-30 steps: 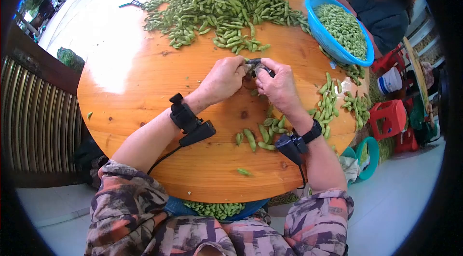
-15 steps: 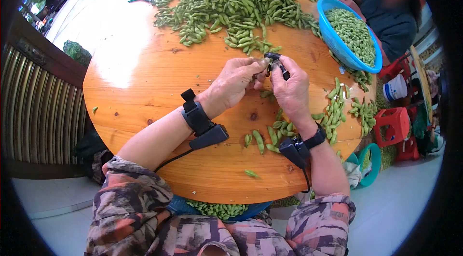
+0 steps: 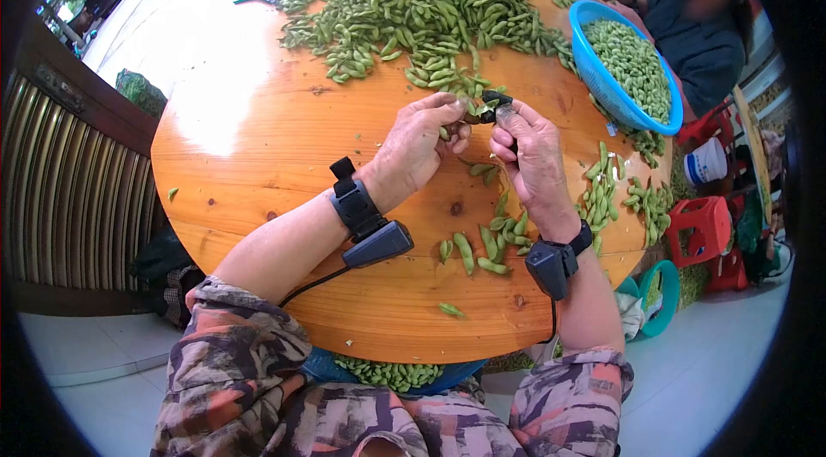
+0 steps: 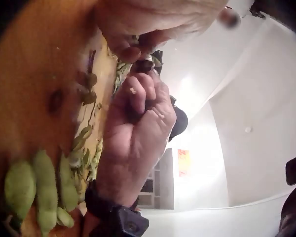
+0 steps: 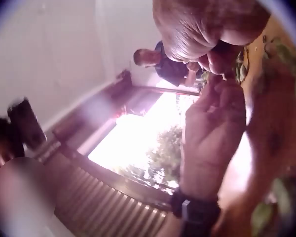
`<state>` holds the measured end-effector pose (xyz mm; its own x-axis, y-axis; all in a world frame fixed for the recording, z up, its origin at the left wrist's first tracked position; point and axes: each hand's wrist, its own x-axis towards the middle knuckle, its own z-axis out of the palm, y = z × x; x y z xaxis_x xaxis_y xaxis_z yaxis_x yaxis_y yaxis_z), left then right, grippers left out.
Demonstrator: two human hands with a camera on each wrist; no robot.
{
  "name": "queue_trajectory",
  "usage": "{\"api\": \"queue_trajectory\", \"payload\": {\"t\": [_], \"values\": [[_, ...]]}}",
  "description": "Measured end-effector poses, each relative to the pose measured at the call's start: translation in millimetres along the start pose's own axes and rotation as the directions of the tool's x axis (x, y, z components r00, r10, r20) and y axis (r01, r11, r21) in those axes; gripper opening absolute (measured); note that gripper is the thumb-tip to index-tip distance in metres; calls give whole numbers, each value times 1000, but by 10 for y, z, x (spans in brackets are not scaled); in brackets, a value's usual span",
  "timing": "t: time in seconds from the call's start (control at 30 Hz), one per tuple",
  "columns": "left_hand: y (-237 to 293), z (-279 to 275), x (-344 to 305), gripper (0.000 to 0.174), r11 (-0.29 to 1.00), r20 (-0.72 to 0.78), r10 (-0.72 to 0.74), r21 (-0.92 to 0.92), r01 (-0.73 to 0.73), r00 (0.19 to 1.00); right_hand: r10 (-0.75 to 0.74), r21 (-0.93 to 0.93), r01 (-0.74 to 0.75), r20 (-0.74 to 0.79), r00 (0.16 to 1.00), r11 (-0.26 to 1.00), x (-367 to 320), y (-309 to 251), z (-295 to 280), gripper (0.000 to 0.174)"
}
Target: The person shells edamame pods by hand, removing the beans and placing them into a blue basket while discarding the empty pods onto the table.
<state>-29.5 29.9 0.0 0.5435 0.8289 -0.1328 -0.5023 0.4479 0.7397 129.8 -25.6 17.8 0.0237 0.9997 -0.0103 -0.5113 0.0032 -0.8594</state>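
Observation:
Both hands meet over the wooden table [image 3: 344, 311], just in front of a large heap of green soybean pods [image 3: 413, 9]. My left hand [image 3: 417, 145] pinches a green soybean pod [image 3: 483, 108] between thumb and fingers; another green piece [image 3: 444, 133] shows under its curled fingers. At the pod's right end, my right hand [image 3: 538, 156] grips a small black object [image 3: 496, 98], whose exact kind I cannot tell. In the left wrist view, the right hand [image 4: 138, 128] has curled fingers. The right wrist view shows the left hand [image 5: 214, 133] with its fingertips meeting the right hand's.
A blue basket [image 3: 578, 61] of shelled beans stands at the table's right edge, near another seated person [image 3: 697, 48]. Loose pods [image 3: 492, 237] lie near the right wrist. A blue basin [image 3: 318, 364] with beans sits below the front edge. Red stools [image 3: 699, 225] stand to the right.
The view has shifted, so the table sits slightly farther right. My hands have drawn a little apart; the right hand has turned, and more green pod shows between the fingertips.

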Motion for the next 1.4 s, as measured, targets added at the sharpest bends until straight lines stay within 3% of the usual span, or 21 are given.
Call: {"api": "queue_trajectory", "payload": {"t": [0.2, 0.27, 0.3, 0.37, 0.5, 0.57, 0.7, 0.77, 0.9, 0.97, 1.0, 1.07, 1.1, 1.13, 1.17, 1.2, 1.23, 1.33, 1.4], "values": [[19, -13, -14, 10, 996, 53, -79, -27, 80, 995, -88, -296, 57, -93, 992, 953, -27, -36, 87, 13], [33, -7, -16, 10, 991, 104, -100, -80, 108, 990, -134, -510, 47, -135, 982, 859, -24, -46, 77, 12], [36, 7, -21, 10, 991, 104, -100, -80, 109, 990, -134, -510, 47, -136, 982, 859, -26, -26, 76, 12], [38, 39, -30, 11, 993, 150, -94, -63, 105, 984, -330, -753, 166, -72, 941, 637, -29, 41, 67, 14], [76, 63, -54, 13, 994, 160, -98, -41, 106, 982, -434, -817, 261, 15, 901, 515, -20, 58, 50, 18], [94, 99, -70, 14, 994, 138, -101, -18, 104, 985, -503, -877, 301, 80, 861, 375, -16, 35, 62, 20], [64, 44, -57, 14, 996, 170, -92, -4, 95, 981, -507, -874, 327, 110, 855, 361, -38, 19, 97, 20], [69, 66, -72, 13, 992, 77, -105, 71, 99, 992, -473, -870, 304, 96, 876, 387, -42, 18, 100, 20], [82, -4, -68, 15, 992, 99, -92, 96, 83, 991, -438, -840, 291, 72, 896, 457, -26, 23, 81, 19], [150, 26, -83, 18, 974, 19, -169, 158, 164, 985, -320, -803, 169, -29, 947, 571, -13, -22, 47, 16], [176, 6, -76, 18, 974, 19, -169, 159, 164, 985, -321, -803, 170, -29, 947, 571, -1, -79, 22, 16], [250, -61, -48, 20, 953, 20, -146, 273, 135, 989, -75, -673, 17, -58, 995, 740, 7, -285, -46, 16], [291, -101, -8, 20, 953, 20, -145, 274, 134, 989, -76, -673, 18, -56, 996, 740, -27, -439, -87, 16], [335, -140, 44, 20, 946, 6, -106, 307, 99, 994, 164, -648, -74, 80, 983, 758, -76, -623, -140, 17], [376, -176, 84, 20, 938, -6, -67, 341, 65, 998, 386, -636, -170, 218, 896, 753, -107, -745, -211, 17], [422, -201, 96, 20, 942, 10, -67, 331, 60, 998, 463, -614, -224, 261, 847, 757, -111, -798, -268, 19], [443, -219, 113, 20, 942, 14, -66, 331, 58, 998, 460, -615, -222, 259, 849, 757, -105, -791, -285, 19], [427, -260, 194, 19, 939, 41, -111, 331, 91, 993, 309, -758, -178, 33, 950, 628, -36, -685, -338, 21], [383, -229, 252, 21, 854, 54, -75, 520, 36, 996, 232, -782, -157, -15, 972, 603, 3, -579, -325, 21]]}}
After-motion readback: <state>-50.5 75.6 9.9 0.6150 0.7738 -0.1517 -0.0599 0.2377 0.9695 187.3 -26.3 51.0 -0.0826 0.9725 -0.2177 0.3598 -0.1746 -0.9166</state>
